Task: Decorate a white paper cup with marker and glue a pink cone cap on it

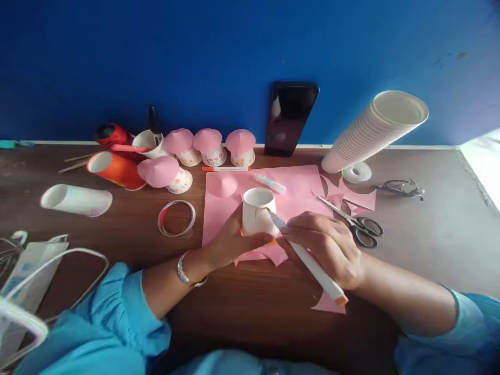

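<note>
My left hand (234, 237) is wrapped round a small white paper cup (258, 211), its opening upward, over a sheet of pink paper (300, 182). In my right hand (328, 247) is a white marker pen (312, 265) with an orange end, its tip touching the cup's side. A short orange-brown line shows on the cup there. Behind the cup lie a small pink paper cone (222, 185) and a glue stick (270, 183). Scissors (357, 221) with black handles lie just beyond my right hand.
Several decorated cups with pink cone tops (241, 146) line the back left. A phone (291, 120) and a tall cup stack (375, 130) lean against the blue wall. A tape roll (176, 219), an orange cup (115, 169), glasses (402, 187) and white cables (84, 251) lie around.
</note>
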A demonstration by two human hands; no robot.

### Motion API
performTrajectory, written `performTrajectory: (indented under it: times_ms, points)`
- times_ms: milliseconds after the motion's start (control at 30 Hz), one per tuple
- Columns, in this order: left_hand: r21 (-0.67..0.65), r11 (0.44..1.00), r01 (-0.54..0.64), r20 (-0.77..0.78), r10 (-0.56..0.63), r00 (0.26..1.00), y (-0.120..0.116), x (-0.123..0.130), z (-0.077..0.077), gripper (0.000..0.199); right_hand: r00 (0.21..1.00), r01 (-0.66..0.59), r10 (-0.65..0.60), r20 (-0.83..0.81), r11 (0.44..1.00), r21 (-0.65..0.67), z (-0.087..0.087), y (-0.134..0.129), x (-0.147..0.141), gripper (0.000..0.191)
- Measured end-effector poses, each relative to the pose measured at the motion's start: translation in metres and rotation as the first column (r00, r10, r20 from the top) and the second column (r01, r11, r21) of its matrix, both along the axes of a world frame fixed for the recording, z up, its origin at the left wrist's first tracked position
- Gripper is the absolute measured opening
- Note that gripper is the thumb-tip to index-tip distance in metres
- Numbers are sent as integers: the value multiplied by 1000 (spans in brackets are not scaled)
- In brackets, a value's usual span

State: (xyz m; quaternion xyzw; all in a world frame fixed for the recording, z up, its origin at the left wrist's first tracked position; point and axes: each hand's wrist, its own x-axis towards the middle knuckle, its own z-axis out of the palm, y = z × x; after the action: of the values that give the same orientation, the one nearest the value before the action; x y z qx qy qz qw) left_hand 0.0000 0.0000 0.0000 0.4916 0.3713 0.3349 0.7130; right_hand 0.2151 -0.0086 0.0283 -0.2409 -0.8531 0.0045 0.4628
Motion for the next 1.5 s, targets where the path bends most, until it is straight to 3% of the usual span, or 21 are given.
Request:
performTrajectory:
  times_ms: [367,600,1133,1500]
  points:
    - [-118,993,9,77,0,997,-3,-4,-3,53,999,36,-36,2,999,-11,0,-1,3,14]
    - [-116,993,20,153,-2,988,-1,-4,-5,48,998,60,-60,-2,998,-22,4,1,2,10]
    - [-166,985,38,171,-10,985,-1,-6,-4,44,997,59,-63,-42,995,-80,2,0,0,11]
    - [-109,994,25,167,-7,986,0,-3,-3,40,999,15,-20,-38,992,-122,0,-4,0,15]
